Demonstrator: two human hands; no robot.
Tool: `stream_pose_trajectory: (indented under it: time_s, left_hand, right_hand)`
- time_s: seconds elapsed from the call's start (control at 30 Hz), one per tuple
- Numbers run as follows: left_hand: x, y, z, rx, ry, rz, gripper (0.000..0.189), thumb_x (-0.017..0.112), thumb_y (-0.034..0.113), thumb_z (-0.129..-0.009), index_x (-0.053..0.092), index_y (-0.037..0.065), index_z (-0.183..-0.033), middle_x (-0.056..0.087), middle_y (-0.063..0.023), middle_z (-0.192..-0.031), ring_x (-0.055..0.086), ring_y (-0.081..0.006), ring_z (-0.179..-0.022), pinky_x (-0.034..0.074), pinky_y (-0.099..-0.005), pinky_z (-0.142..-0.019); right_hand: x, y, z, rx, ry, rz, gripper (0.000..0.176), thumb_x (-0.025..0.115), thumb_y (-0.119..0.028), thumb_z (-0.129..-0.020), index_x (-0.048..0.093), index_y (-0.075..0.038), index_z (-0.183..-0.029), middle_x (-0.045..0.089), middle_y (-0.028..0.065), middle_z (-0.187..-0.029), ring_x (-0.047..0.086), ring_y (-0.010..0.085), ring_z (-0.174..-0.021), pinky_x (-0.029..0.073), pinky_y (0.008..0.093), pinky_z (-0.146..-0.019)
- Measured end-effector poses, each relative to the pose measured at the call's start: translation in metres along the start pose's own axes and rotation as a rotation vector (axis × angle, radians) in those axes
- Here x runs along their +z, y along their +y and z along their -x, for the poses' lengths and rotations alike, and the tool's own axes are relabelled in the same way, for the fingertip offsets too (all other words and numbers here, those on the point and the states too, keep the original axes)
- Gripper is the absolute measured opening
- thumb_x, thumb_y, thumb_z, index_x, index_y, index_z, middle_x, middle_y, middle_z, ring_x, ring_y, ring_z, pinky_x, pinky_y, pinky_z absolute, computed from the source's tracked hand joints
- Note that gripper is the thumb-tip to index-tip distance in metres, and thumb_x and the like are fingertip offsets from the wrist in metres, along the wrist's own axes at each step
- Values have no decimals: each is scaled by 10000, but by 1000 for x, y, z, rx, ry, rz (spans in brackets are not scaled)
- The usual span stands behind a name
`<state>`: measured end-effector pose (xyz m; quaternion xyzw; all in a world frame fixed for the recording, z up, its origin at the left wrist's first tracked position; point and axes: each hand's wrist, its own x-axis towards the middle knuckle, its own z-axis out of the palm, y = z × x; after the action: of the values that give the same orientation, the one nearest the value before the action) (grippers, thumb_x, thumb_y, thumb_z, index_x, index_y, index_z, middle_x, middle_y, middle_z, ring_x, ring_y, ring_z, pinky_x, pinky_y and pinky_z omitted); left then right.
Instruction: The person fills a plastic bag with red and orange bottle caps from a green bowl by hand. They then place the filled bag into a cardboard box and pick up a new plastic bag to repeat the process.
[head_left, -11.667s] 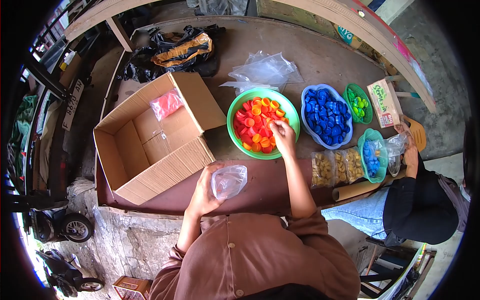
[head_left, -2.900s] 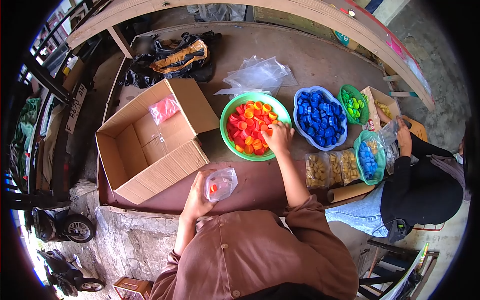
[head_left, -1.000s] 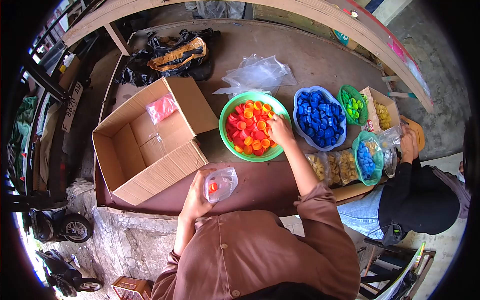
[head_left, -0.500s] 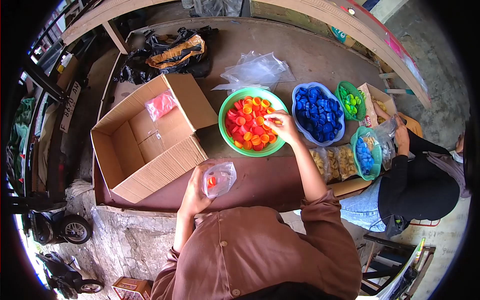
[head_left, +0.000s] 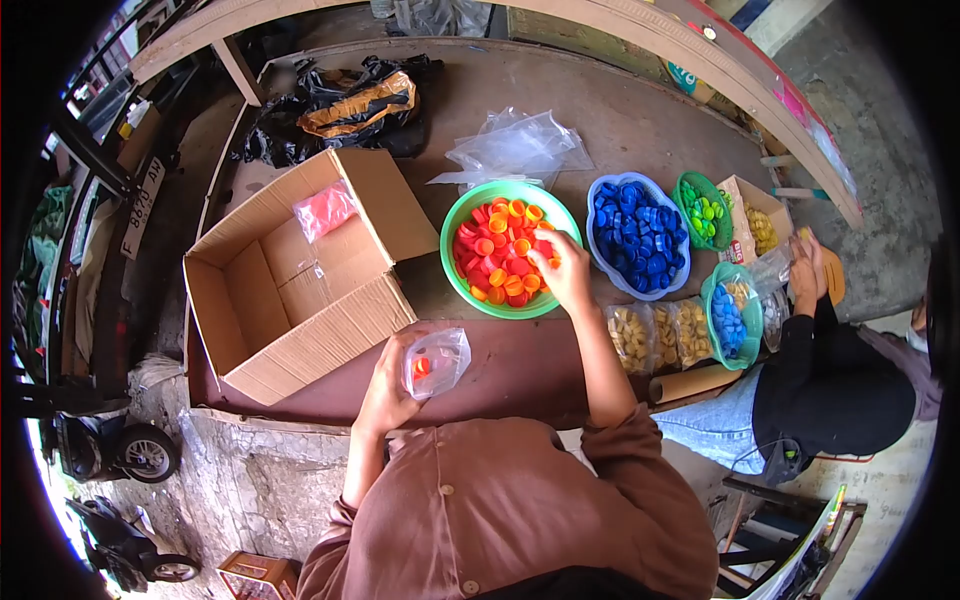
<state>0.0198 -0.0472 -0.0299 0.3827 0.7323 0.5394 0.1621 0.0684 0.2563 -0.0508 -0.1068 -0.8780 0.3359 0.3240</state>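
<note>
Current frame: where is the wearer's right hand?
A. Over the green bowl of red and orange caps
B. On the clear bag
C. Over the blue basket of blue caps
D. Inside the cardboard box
A: the right hand reaches into the green bowl, among the red and orange caps, while the left hand holds the clear bag.
</note>
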Motion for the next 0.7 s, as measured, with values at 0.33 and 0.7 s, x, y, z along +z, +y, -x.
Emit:
stream_pose_trajectory:
  time_s: [0.33, 0.7]
  left_hand:
    - [-1, -2, -1, -60, -35, 9, 596, 690, 19, -569, 440, -16, -1109, 501, -177, -1092, 486, -327, -1052, 392, -363, -896]
    - [1, -7, -6, -53, -26, -16, 630, 723, 44, -560, 422, 1, -1112, 502, -167, -1087, 504, -307, -1033, 405, -366, -876]
  right_hand:
    - [16, -16, 15, -30, 49, 70, 208, 627, -54, -759, 556, 1, -947, 584, 139, -878, 581, 285, -819, 465, 333, -721]
    - [14, 27, 22, 481, 239, -213, 130, 573, -82, -834, 584, -7, -939, 594, 54, -955, 569, 134, -891, 476, 266, -762]
